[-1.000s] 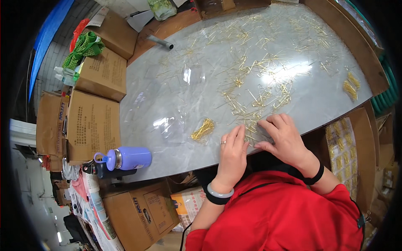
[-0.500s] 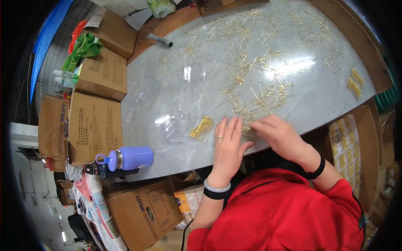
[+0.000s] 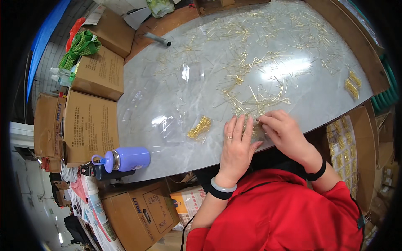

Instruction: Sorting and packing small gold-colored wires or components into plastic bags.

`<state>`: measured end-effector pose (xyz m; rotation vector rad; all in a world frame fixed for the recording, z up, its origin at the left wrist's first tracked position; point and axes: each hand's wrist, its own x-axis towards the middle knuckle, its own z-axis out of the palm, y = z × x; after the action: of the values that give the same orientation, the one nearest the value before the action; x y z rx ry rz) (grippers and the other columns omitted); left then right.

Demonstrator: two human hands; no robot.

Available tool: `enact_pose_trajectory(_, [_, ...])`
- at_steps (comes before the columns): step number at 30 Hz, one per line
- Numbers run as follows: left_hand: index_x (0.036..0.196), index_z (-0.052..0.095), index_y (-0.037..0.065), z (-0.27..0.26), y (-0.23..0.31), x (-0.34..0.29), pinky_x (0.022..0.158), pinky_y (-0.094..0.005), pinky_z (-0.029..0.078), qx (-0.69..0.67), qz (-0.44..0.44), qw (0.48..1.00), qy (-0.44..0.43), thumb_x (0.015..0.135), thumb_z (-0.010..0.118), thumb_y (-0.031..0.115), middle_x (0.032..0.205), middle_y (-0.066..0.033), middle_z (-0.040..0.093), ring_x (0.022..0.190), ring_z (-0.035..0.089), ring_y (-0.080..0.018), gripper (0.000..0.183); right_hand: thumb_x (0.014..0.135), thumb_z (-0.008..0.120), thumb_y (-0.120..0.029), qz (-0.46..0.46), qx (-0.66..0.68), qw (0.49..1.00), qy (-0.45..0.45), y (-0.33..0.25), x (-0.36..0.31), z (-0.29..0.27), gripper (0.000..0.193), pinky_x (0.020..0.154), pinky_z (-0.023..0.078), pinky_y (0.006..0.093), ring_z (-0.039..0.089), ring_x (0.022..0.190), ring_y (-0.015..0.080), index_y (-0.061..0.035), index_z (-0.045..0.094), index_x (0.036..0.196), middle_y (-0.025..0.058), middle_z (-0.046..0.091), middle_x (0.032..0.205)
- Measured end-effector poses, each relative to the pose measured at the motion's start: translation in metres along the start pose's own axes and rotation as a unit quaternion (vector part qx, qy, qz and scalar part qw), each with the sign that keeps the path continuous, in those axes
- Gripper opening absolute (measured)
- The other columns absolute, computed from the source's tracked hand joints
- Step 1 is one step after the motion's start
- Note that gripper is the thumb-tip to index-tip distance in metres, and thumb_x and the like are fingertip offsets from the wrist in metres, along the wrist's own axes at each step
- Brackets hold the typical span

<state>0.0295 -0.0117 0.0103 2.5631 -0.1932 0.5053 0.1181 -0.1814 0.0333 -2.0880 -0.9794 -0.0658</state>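
My left hand (image 3: 236,146) lies nearly flat at the table's near edge, its fingers stretched out beside some thin gold wire hooks. Close to its right, my right hand (image 3: 286,130) bends its fingers inward, thumb and forefinger drawn together over a few wires. What is between those fingertips is too small to make out. Just beyond both hands spreads a loose pile of gold wire hooks (image 3: 255,99). A small clear bag of gold hooks (image 3: 199,127) sits left of my left hand.
Flat clear plastic bags (image 3: 167,121) lie on the grey table (image 3: 167,163). More hooks scatter across its far side. A purple bottle (image 3: 133,159) and cardboard boxes (image 3: 90,125) line the left. Bagged hooks (image 3: 352,85) lie at the right; a carton (image 3: 363,146) holds others.
Both hands have shifted slightly to the right. The near part of the hook pile is drawn closer to the fingers, and my right fingers are more curled. The view has turned a little.
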Motion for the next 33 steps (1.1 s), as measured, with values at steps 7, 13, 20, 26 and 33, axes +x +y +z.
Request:
enact_pose_trajectory(7, [0.132, 0.061, 0.002, 0.002, 0.0, 0.0, 0.111, -0.0527, 0.038, 0.038, 0.001, 0.999, -0.003, 0.088, 0.074, 0.02, 0.146, -0.0228, 0.045, 0.135, 0.04, -0.0453, 0.049, 0.077, 0.056, 0.006, -0.148, -0.134, 0.974, -0.104, 0.018, 0.045, -0.036, 0.038, 0.093, 0.049, 0.0425, 0.059, 0.107, 0.0366, -0.0007, 0.066, 0.114, 0.0161, 0.065, 0.115])
enact_pose_trajectory(13, [0.13, 0.062, 0.001, 0.005, -0.001, 0.001, 0.112, -0.0528, 0.037, 0.05, -0.002, 0.999, 0.015, 0.089, 0.073, 0.023, 0.146, -0.0255, 0.043, 0.135, 0.039, -0.0466, 0.048, 0.085, 0.064, -0.009, -0.084, -0.281, 0.95, -0.103, 0.055, 0.076, -0.037, 0.042, 0.096, 0.048, 0.0429, 0.057, 0.116, 0.035, -0.0027, 0.059, 0.125, 0.0164, 0.061, 0.127])
enact_pose_trajectory(20, [0.14, 0.049, -0.005, -0.002, -0.003, -0.002, 0.115, -0.0553, 0.033, 0.02, 0.003, 1.0, -0.014, 0.089, 0.073, 0.031, 0.146, -0.0247, 0.043, 0.137, 0.039, -0.0438, 0.067, 0.079, 0.078, -0.023, -0.084, -0.199, 0.967, -0.135, 0.013, 0.019, -0.047, 0.054, 0.098, 0.046, 0.0435, 0.054, 0.114, 0.0328, -0.0067, 0.059, 0.127, 0.0123, 0.059, 0.127])
enact_pose_trajectory(26, [0.142, 0.045, -0.005, 0.002, -0.001, -0.003, 0.116, -0.0571, 0.031, 0.024, 0.007, 1.0, -0.018, 0.089, 0.073, 0.031, 0.139, -0.0213, 0.046, 0.134, 0.042, -0.0412, 0.07, 0.078, 0.072, -0.004, -0.081, -0.13, 0.988, 0.012, 0.011, -0.004, 0.013, 0.032, 0.087, 0.05, 0.0381, 0.059, 0.098, 0.0295, -0.0052, 0.067, 0.11, 0.01, 0.065, 0.106])
enact_pose_trajectory(33, [0.134, 0.054, -0.003, 0.003, -0.002, -0.003, 0.113, -0.0584, 0.035, 0.031, 0.007, 0.999, 0.011, 0.089, 0.073, 0.021, 0.127, -0.0179, 0.05, 0.127, 0.047, -0.0396, 0.055, 0.081, 0.072, -0.005, -0.031, -0.159, 0.985, 0.053, 0.014, 0.014, 0.006, 0.03, 0.09, 0.048, 0.0401, 0.057, 0.101, 0.0314, -0.0071, 0.067, 0.11, 0.0094, 0.063, 0.11])
